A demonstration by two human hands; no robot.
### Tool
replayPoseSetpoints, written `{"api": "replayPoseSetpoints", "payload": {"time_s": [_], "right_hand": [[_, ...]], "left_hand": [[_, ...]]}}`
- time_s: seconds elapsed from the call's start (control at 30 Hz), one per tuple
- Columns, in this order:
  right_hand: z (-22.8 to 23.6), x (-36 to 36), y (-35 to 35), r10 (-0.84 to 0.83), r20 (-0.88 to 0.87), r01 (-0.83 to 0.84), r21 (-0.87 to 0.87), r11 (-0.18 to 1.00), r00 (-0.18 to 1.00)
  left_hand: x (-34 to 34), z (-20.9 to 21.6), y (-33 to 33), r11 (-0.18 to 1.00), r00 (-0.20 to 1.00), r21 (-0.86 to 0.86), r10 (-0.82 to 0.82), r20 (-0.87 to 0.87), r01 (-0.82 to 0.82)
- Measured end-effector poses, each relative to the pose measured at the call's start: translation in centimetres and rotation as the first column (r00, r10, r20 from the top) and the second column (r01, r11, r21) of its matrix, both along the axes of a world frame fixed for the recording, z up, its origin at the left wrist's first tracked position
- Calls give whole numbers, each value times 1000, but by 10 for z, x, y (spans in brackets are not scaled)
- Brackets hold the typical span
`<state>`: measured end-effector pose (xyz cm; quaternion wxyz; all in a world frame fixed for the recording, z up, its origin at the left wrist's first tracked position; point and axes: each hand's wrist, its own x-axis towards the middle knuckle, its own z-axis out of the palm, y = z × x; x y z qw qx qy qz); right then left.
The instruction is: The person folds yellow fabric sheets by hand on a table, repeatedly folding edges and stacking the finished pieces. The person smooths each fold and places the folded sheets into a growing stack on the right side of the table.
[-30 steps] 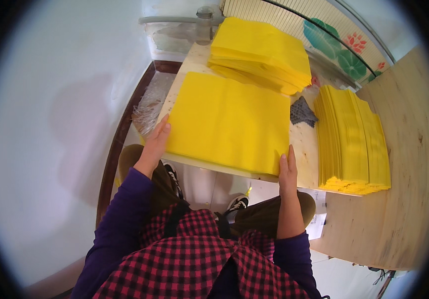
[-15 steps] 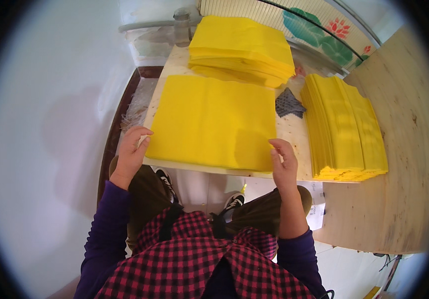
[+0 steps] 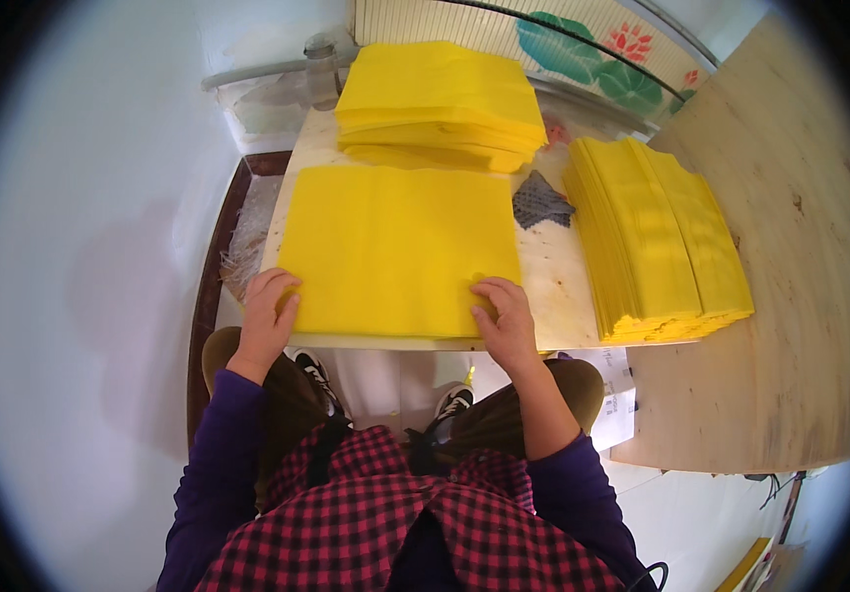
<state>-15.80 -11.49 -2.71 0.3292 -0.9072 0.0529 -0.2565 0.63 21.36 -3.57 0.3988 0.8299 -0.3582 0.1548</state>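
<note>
A flat yellow cloth sheet (image 3: 400,252) lies squared to the near edge of the wooden table, possibly on others like it. My left hand (image 3: 267,318) is at its near left corner, fingertips on the edge and thumb held apart. Over the near right part, my right hand (image 3: 506,321) rests its bent fingers on the cloth, with a gap to the thumb. Neither hand is closed around anything. Beyond the sheet sits a stack of folded yellow cloth (image 3: 440,94). Another tall yellow cloth stack (image 3: 657,242) stands at the table's right end.
A crumpled grey patterned cloth (image 3: 541,200) lies between the sheet and the right stack. A clear glass jar (image 3: 322,74) stands at the far left corner of the table (image 3: 553,286). A white wall is on my left; a large wooden panel (image 3: 780,276) rises on the right.
My right hand has moved left from the sheet's right edge onto its near right part. My left hand has slid slightly nearer along the left edge. The view has shifted a little.
</note>
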Motion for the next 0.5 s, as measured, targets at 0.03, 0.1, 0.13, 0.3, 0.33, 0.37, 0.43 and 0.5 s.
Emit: {"api": "replayPoseSetpoints", "payload": {"time_s": [0.03,0.1,0.13,0.3,0.33,0.37,0.43,0.5], "right_hand": [[0,0,0,4,10,-4,0,1000,1000],[1,0,1,-3,10,3,-4,1000,1000],[1,0,1,-8,5,8,-3,1000,1000],[4,-2,-1,6,-21,-5,11,1000,1000],[5,-2,-1,13,-31,-12,19,1000,999],[6,-2,-2,21,-35,-20,20,1000,999],[10,-1,-3,33,-46,-32,22,999,998],[17,1,-5,62,-48,-61,28,998,997]], "left_hand": [[-1,-1,-1,1000,1000,10,6,13,-6],[-1,-1,-1,1000,999,1,14,32,-14],[-1,-1,0,1000,999,26,13,34,-14],[4,3,8,997,998,51,-50,-26,51],[5,4,11,996,997,55,-70,-30,71],[5,6,14,994,996,61,-86,-35,88],[9,10,18,990,991,65,-120,-60,124],[13,16,20,985,982,60,-158,-102,164]]}}
